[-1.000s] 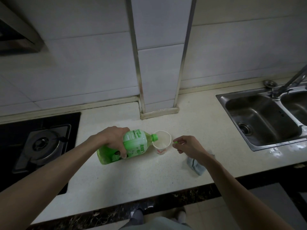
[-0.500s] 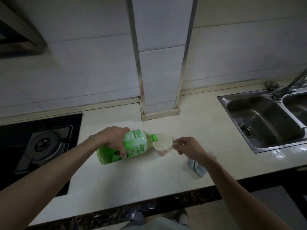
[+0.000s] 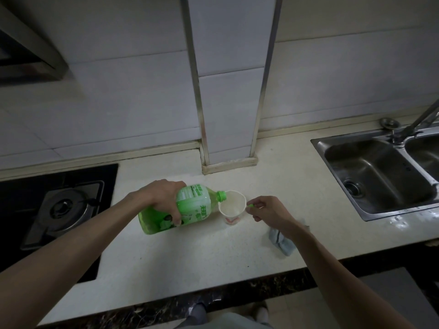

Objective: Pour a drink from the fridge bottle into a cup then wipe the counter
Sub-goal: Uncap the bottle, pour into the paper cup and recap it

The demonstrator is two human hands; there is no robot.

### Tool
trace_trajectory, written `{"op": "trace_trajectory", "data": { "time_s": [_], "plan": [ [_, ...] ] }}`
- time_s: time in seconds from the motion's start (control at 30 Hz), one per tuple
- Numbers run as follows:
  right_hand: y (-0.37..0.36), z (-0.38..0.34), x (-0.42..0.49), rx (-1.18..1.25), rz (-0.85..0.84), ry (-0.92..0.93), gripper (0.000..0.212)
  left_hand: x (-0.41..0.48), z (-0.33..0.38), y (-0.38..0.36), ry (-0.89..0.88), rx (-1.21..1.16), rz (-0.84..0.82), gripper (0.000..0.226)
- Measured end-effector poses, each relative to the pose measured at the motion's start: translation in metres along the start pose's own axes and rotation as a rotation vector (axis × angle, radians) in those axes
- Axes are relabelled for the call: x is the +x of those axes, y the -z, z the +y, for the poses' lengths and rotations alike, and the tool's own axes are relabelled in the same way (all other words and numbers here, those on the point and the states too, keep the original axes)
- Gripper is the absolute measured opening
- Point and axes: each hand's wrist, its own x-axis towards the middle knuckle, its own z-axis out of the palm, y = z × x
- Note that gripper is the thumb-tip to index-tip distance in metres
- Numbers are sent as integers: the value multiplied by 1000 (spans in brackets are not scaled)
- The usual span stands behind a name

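A green plastic bottle [image 3: 190,210] is tipped almost flat above the counter, its open neck at the rim of a white paper cup [image 3: 231,210]. My left hand [image 3: 161,198] grips the bottle around its middle. The cup stands upright on the pale counter [image 3: 190,262] with a red mark low on its side. My right hand [image 3: 268,210] hovers just right of the cup, pinching the small green cap [image 3: 250,205] between its fingertips. A crumpled blue-grey cloth [image 3: 281,241] lies on the counter under my right wrist, partly hidden by the forearm.
A black gas hob [image 3: 57,210] is set into the counter at the left. A steel double sink [image 3: 380,176] with a tap [image 3: 418,119] lies at the right. A tiled column [image 3: 230,91] juts out from the wall behind the cup. The counter's front edge is near.
The bottle stays tipped at the cup and both hands hold their places. The view has shifted only slightly.
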Motion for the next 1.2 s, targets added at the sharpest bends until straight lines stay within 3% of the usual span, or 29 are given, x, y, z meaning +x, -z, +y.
{"op": "trace_trajectory", "data": {
  "time_s": [1.2],
  "plan": [
    [-1, 2, 3, -22, -23, -16, 30, 3, -1, 0, 18, 22, -28, 91]
  ]
}}
